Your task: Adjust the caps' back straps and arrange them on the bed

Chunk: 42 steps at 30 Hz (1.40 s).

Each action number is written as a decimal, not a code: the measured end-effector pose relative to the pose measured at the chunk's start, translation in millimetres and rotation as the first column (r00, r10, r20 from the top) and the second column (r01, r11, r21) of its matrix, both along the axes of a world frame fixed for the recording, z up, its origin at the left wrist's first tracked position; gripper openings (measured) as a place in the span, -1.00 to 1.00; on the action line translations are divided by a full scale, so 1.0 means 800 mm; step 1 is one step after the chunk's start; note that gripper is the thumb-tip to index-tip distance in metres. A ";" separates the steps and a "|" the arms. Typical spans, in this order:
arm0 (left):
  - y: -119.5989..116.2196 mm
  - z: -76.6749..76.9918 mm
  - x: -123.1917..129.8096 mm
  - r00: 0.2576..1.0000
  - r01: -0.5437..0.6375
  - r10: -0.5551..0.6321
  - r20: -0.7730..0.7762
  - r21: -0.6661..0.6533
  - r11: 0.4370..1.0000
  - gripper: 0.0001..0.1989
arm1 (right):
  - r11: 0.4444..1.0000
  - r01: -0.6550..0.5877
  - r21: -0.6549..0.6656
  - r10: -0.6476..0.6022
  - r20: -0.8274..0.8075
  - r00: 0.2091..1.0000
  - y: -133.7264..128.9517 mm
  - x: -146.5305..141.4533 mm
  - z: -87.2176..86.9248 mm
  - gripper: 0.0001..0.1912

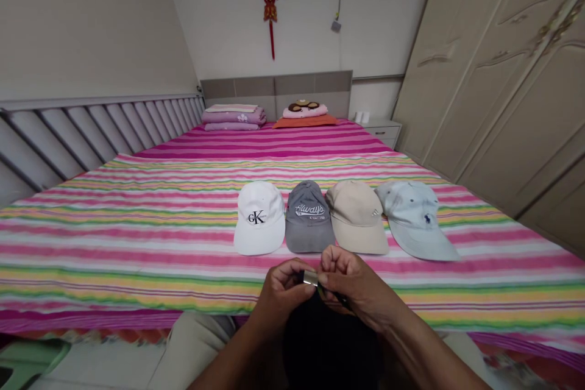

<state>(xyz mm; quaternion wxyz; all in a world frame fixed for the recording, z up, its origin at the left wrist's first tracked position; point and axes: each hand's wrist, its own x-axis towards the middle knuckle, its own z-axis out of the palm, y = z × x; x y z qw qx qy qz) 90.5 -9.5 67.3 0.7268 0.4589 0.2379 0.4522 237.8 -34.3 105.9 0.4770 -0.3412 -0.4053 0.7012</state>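
Observation:
A black cap (326, 344) hangs low in front of me, its strap and silvery metal buckle (309, 278) at the top. My left hand (284, 292) is closed on the strap at the buckle's left side. On the right side, my right hand (350, 280) pinches the strap between thumb and fingers. Beyond my hands, a row of caps lies on the bed: a white cap (259, 216), a dark grey cap (309, 213), a beige cap (355, 213) and a pale blue cap (414, 216), brims toward me.
The striped bedspread (137, 244) spreads under the caps. Folded bedding (235, 117) and a pillow (305, 111) lie by the headboard (297, 88). A railing (91, 134) runs along the left, a wardrobe (493, 73) on the right. A green stool (39, 359) stands at lower left.

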 end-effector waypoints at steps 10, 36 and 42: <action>-0.007 0.005 0.001 0.990 -0.042 0.058 0.129 -0.122 0.992 -0.76 | 0.998 -0.055 0.032 0.046 0.230 0.972 0.001 0.015 -0.004 -0.65; 0.002 0.013 -0.003 0.972 -0.054 0.083 -0.220 0.135 0.989 -0.78 | 0.996 0.021 -0.088 -0.018 0.034 0.999 0.001 0.005 -0.007 -0.66; 0.003 0.010 -0.007 0.970 -0.016 0.043 -0.241 0.112 0.994 -0.70 | 0.991 0.089 -0.104 -0.086 0.040 0.996 0.001 -0.001 -0.010 -0.62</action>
